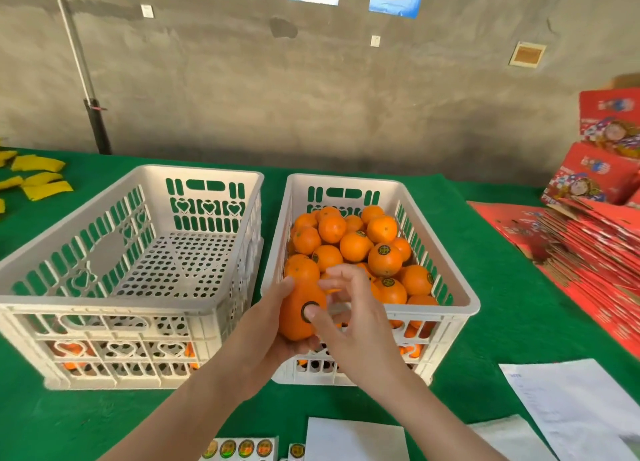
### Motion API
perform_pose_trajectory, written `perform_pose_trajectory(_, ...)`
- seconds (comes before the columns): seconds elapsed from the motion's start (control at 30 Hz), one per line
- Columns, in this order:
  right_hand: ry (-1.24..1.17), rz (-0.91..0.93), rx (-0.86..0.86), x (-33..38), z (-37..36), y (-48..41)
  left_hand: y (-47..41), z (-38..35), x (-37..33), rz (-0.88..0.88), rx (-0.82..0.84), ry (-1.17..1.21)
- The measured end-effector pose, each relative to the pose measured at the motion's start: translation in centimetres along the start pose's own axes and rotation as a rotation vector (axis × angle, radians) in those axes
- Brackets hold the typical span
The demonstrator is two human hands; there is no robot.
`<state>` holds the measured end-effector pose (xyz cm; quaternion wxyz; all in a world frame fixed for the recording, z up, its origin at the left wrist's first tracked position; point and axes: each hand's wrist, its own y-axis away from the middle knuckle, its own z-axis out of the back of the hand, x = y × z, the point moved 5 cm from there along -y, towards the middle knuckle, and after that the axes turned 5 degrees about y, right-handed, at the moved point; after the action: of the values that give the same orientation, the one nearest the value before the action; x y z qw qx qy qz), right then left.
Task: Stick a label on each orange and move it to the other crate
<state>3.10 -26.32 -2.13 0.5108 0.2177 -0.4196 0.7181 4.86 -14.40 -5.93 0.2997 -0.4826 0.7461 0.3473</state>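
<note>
The green-covered table (485,253) fills the lower part of your view, and on it two white slotted crates stand side by side, almost touching. The left crate (104,305) shows its perforated floor bare at the far end, while a few oranges show through the slots of its near wall. The right crate (460,287) holds a heap of oranges (353,246), several of them already wearing a round dark label. At the right edge of the table lies a stack of flattened red cartons (588,246), and nearer to you are white paper sheets (571,408). Some yellow pieces (38,178) lie at the far left. Your left hand (263,336) cups the orange (294,318) from below and from the left, its fingers curled round the fruit, holding it above the near left corner of the right crate, just over the rim. Your right hand (349,318) comes in from the right with its fingers loosely spread and holding nothing; only its thumb tip (313,313) presses on the fruit. A sticker sheet (242,448) with a row of round labels lies at the bottom edge, just in front of you. The label (304,310) sits on the side of the orange facing you, partly under your thumb.
</note>
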Motion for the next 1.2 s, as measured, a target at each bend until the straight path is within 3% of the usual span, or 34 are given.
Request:
perform_pose_trajectory(0.13, -0.072, -0.054, 0.137, -1.3, -1.2, 0.5, -0.6, -0.3, 0.3, 0.003, 0.041, -0.062)
perform_pose_trajectory(0.2, -0.042, -0.027, 0.092, -1.3, -1.0, -0.2, -1.1, -0.9, -0.5, -0.057, 0.045, -0.190)
perform_pose_trajectory(0.3, -0.060, -0.030, -0.046, -1.4, 1.1, -2.4, -3.1, -1.5, -2.7, -0.321, -0.013, -0.569)
perform_pose_trajectory(0.37, -0.029, -0.081, -0.099, -2.3, 3.1, -4.5, -5.0, -1.1, -3.9, -0.476, -0.150, -0.816)
perform_pose_trajectory(0.47, 0.115, -0.219, -0.116, -5.2, 6.5, -7.8, -7.4, -0.3, -3.9, -0.536, -0.308, -1.276)
perform_pose_trajectory(0.57, 0.355, -0.404, 0.107, -8.8, 8.7, -9.5, -8.2, 0.3, -3.2, -0.506, -0.323, -1.346)
perform_pose_trajectory(0.7, 0.698, -0.475, 0.498, -12.0, 8.6, -9.0, -8.7, 0.4, -3.1, -0.544, -0.310, -1.445)
perform_pose_trajectory(0.93, 0.717, -0.467, 0.664, -12.0, 8.3, -7.6, -8.3, 0.2, -3.3, -0.601, -0.284, -1.432)
perform_pose_trajectory(1.0, 0.618, -0.453, 0.614, -11.4, 8.7, -7.0, -7.7, 0.2, -3.4, -0.669, -0.300, -1.399)
perform_pose_trajectory(1.03, 0.560, -0.413, 0.509, -10.7, 9.1, -6.8, -7.4, 0.1, -3.4, -0.701, -0.305, -1.382)
perform_pose_trajectory(1.13, 0.332, -0.110, -0.211, -7.4, 11.0, -3.6, -6.1, 0.1, -3.0, -0.750, -0.281, -1.314)
perform_pose_trajectory(1.17, 0.214, 0.015, -0.354, -6.6, 10.6, -1.2, -5.4, 0.3, -2.7, -0.753, -0.263, -1.295)
perform_pose_trajectory(1.2, 0.147, 0.084, -0.374, -6.3, 9.1, 1.4, -4.7, 0.5, -2.4, -0.761, -0.242, -1.285)
